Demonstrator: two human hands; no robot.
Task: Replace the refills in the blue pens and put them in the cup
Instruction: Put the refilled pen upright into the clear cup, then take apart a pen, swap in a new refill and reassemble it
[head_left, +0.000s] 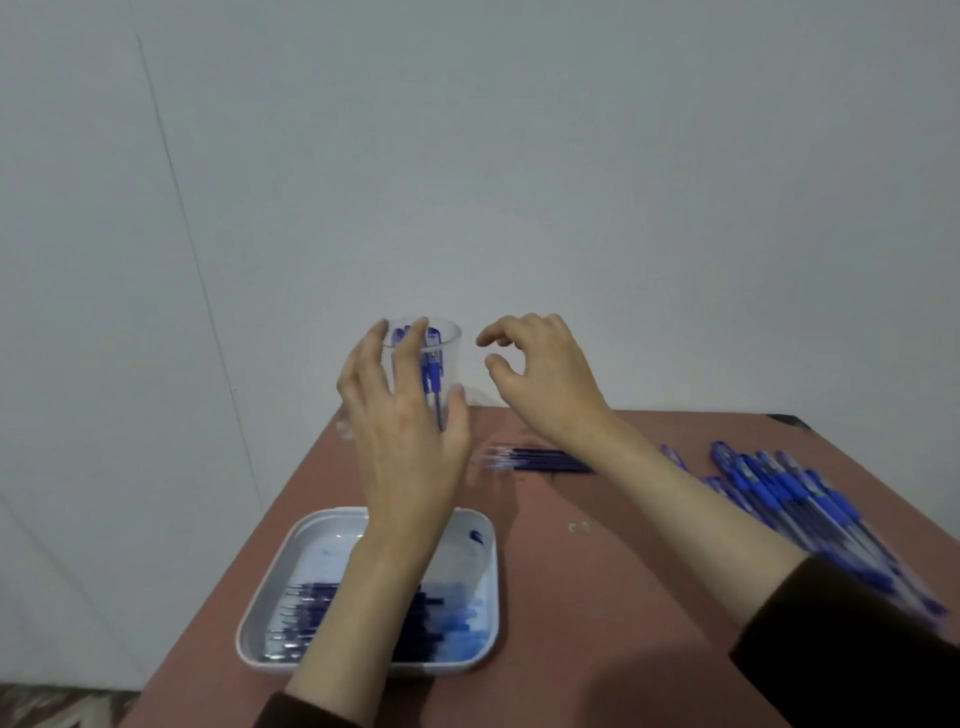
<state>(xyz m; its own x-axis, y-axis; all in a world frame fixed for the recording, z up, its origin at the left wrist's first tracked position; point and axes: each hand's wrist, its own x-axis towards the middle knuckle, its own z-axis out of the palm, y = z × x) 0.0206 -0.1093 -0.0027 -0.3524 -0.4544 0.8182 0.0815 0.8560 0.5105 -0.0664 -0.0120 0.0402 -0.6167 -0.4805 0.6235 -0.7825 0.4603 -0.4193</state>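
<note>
Head-camera view down onto a reddish-brown table (597, 597) set against a plain pale wall.

Your left hand (405, 447) is spread round the near side of a clear plastic cup (452, 353) at the table's far edge. The fingers are fairly straight and the thumb lies along the cup's right side. This looks like steadying rather than a firm clasp, though I cannot tell whether there is actual contact. Several blue pens (432, 371) stand upright inside the cup, so that is where the finished ones are.

Your right hand (550, 384) hovers just right of the cup, its fingers loosely curled and holding nothing (probably having just let a pen go).

A few loose refills (540, 460) lie side by side near the cup, within easy reach. A heap of blue pens (795, 499) waits on the right. In front of you a white tray (483, 649) holds a row of dark refills (311, 613), likely kept apart from the loose ones.

No brand, label or writing can be read, as the pens are blurred.
</note>
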